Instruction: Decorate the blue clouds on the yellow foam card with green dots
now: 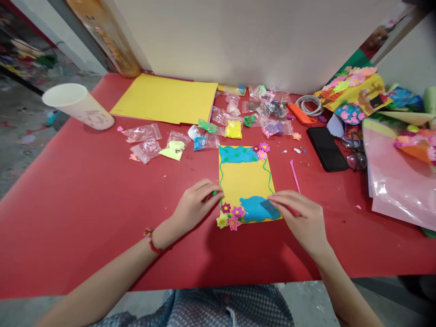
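Observation:
A yellow card (242, 179) lies on the red table, with blue clay areas at top and bottom, thin wavy green clay lines down both sides and clay flowers at two corners. My left hand (195, 203) is at the card's left edge, its fingers pinched near a small bit of green clay (214, 193). At the card's right edge, the fingertips of my right hand (299, 215) are pressed together over the lower end of the green line; whatever they hold is too small to tell.
Small bags of coloured clay (233, 129) lie behind the card, near yellow sheets (166, 97). A paper cup (80, 106) and a bottle (109, 41) stand left. Right are a pink stick (294, 176), phone (327, 149), glasses (356, 161) and pink wrapping (398, 181).

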Motion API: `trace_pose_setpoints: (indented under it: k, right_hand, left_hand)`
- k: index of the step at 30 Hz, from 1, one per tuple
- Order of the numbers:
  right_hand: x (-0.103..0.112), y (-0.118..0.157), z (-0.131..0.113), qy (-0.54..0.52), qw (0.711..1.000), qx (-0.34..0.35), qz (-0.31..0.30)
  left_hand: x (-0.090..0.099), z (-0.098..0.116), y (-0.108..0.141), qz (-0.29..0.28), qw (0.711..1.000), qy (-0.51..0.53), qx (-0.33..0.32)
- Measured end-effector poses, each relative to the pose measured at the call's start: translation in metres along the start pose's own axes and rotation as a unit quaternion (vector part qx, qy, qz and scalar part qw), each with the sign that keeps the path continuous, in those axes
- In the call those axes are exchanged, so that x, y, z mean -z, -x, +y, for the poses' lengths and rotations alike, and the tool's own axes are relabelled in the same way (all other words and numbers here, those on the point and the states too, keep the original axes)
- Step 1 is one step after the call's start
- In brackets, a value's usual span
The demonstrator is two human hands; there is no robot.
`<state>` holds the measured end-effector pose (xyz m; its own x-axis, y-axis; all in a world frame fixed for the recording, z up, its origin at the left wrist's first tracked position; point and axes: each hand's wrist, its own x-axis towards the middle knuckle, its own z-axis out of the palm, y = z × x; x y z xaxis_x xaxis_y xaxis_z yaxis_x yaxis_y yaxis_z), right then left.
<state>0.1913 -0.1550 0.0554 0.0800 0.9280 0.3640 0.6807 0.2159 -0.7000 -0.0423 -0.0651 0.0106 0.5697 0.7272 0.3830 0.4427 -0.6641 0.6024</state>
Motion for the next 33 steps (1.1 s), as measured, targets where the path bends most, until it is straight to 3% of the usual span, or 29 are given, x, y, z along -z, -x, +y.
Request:
trace_pose_setpoints:
  k: [3, 8, 12, 17, 23, 27, 33]
  right_hand:
    - [0.0001, 0.0021, 0.0017, -0.002, 1.000, -0.017, 0.019]
    - [-0.0010, 0.0040, 0.0040, 0.003, 1.000, 0.003, -0.002]
    - [-0.0013, 0.0039, 0.0030, 0.012, 0.999, -0.024, 0.028]
    - [-0.0018, 0.0043, 0.0046, 0.019, 1.000, -0.004, 0.000]
    - [-0.0053, 0.0049, 0.0057, 0.013, 0.999, -0.044, 0.014]
    - [-0.0055, 0.0054, 0.0064, 0.010, 1.000, -0.014, -0.004]
    - [-0.0063, 0.0060, 0.0067, 0.023, 0.999, -0.021, 0.012]
  left_hand:
    - [-0.0006, -0.0022, 0.0000, 0.011, 1.000, -0.013, 0.002]
    - [-0.0023, -0.0033, 0.0007, 0.031, 0.999, -0.021, -0.014]
    - [-0.0023, -0.0033, 0.0005, 0.038, 0.999, -0.020, -0.027]
    - [-0.0017, -0.0033, 0.0000, 0.039, 0.998, -0.020, -0.034]
    - [-0.0017, -0.0033, -0.0001, 0.041, 0.998, -0.020, -0.034]
    - [-0.0023, -0.0033, -0.0003, 0.042, 0.998, -0.019, -0.038]
    - [-0.0029, -0.0030, -0.0004, 0.044, 0.998, -0.020, -0.038]
